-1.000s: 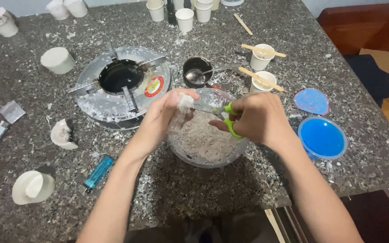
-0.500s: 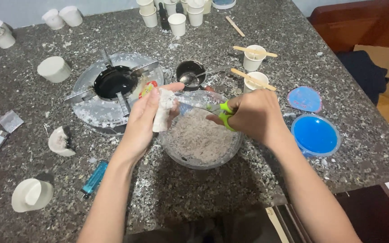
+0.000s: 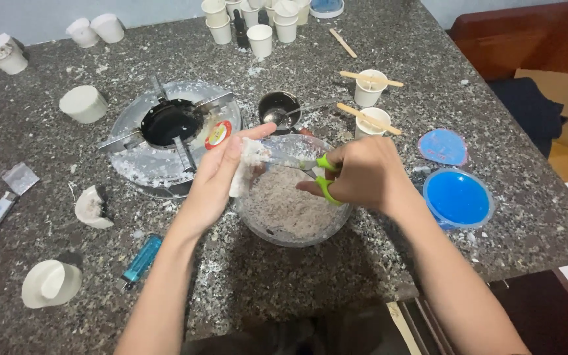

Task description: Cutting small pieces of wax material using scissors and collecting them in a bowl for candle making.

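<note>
Left hand (image 3: pixel 215 172) pinches my white wax chunk (image 3: pixel 243 172) over the glass bowl (image 3: pixel 292 227) of shavings at table centre, right hand (image 3: pixel 363 174) at 3 o'clock gripping green-handled scissors (image 3: pixel 300 165), blades on the chunk, burner (image 3: pixel 172 135) at 10 o'clock.

Left hand (image 3: pixel 215 174) pinching a white waxy chunk (image 3: pixel 244 167) over a clear glass bowl of pale shavings (image 3: pixel 290 204). Right hand (image 3: pixel 363 174) gripping green-handled scissors (image 3: pixel 310 172), blades apparently at the chunk. Nearby on the speckled grey stone table (image 3: pixel 47 164): round metal burner (image 3: pixel 169 125), blue plastic lighter (image 3: pixel 141 260).
</note>
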